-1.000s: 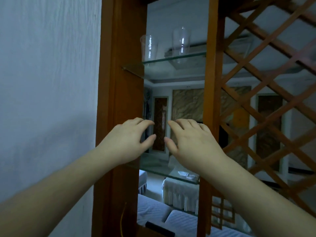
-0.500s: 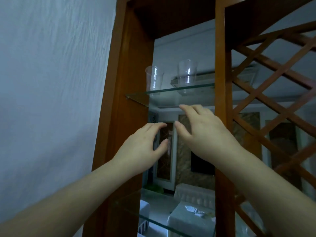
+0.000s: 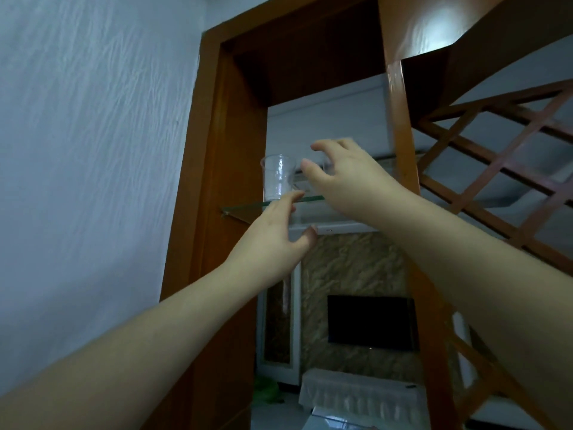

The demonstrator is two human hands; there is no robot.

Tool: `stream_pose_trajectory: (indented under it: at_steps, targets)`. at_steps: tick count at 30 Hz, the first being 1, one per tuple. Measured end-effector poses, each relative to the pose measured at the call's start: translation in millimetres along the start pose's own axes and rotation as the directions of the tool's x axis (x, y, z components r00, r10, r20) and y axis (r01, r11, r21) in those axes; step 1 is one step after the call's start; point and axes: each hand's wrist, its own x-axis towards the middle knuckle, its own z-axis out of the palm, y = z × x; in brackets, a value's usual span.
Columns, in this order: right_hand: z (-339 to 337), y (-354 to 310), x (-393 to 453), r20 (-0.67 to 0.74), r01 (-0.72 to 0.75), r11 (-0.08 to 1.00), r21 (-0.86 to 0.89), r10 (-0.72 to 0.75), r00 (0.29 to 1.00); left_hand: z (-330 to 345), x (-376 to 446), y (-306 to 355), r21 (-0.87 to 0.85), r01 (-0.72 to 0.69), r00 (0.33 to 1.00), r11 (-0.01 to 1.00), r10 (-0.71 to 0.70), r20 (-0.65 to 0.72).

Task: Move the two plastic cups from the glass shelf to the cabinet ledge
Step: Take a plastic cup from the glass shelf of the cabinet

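Clear thin plastic is what you are about to touch, so think light and squashy. The left cup (image 3: pixel 278 176) stands upright on the glass shelf (image 3: pixel 245 209), close to the wooden cabinet frame (image 3: pixel 229 181). The right cup (image 3: pixel 327 164) is mostly hidden behind your right hand (image 3: pixel 347 184); only a bit of its rim peeks out between your fingers. Your right hand has its fingers spread apart and curled near that cup, and it does not look closed on it yet. Your left hand (image 3: pixel 273 240) is open too, thumb away from fingers, and sits just below the shelf edge, under the left cup. Both cups look empty, so they should weigh almost nothing. That means a small bump could knock one over or slide it on the smooth glass. Hold each cup around its side, near the middle or a little above, where it is wider. Squeeze softly, because thin walls like these will likely bend and pop out of your fingers. Lift straight up before you pull back, so the bottom clears the shelf edge.
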Motion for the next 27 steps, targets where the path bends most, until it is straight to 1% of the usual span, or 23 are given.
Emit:
stream_pose_trajectory:
  at_steps: [2, 5, 8, 11, 13, 16, 18, 22, 27]
  targets:
    - [2.2, 7.5, 12.6, -0.057, -0.03, 0.999, 0.028, 0.032, 0.998, 1.9, 3.4, -3.8, -0.033, -0.001, 1.0, 0.999, 0.002, 0.004]
    - [1.9, 20.9, 30.8, -0.107, -0.111, 0.994, 0.011, 0.112, 0.988, 6.4, 6.8, -12.9, -0.057, 0.003, 1.0, 0.998, -0.003, 0.009]
    - [0.6, 29.2, 47.6, -0.123, -0.206, 0.975, -0.083, 0.195, 0.973, 11.5, 11.7, -20.7, -0.073, 0.017, 1.0, 0.997, -0.018, -0.016]
    - [3.1, 32.1, 59.2, -0.072, -0.255, 0.962, -0.098, 0.249, 0.966, 16.2, 17.0, -26.0, -0.079, 0.017, 0.998, 0.997, -0.021, -0.052]
    - [5.0, 33.0, 66.4, -0.038, -0.301, 0.95, -0.08, 0.298, 0.954, 19.7, 20.6, -29.7, -0.116, 0.051, 0.997, 0.992, -0.056, -0.043]
    - [7.1, 34.4, 75.6, 0.001, -0.411, 0.91, -0.046, 0.411, 0.911, 25.0, 23.4, -34.0, -0.181, 0.099, 0.995, 0.978, -0.102, -0.006]
    - [9.5, 35.7, 78.3, 0.016, -0.467, 0.883, -0.046, 0.468, 0.884, 27.0, 22.9, -35.0, -0.202, 0.1, 0.994, 0.974, -0.106, -0.018]
    - [13.0, 37.6, 77.7, 0.026, -0.482, 0.876, -0.033, 0.483, 0.876, 30.3, 19.4, -36.1, -0.228, 0.081, 0.993, 0.97, -0.098, -0.065]
    - [12.2, 42.4, 74.2, -0.014, -0.406, 0.913, 0.049, 0.407, 0.913, 34.1, 17.8, -36.1, -0.265, 0.101, 0.991, 0.959, -0.12, -0.056]
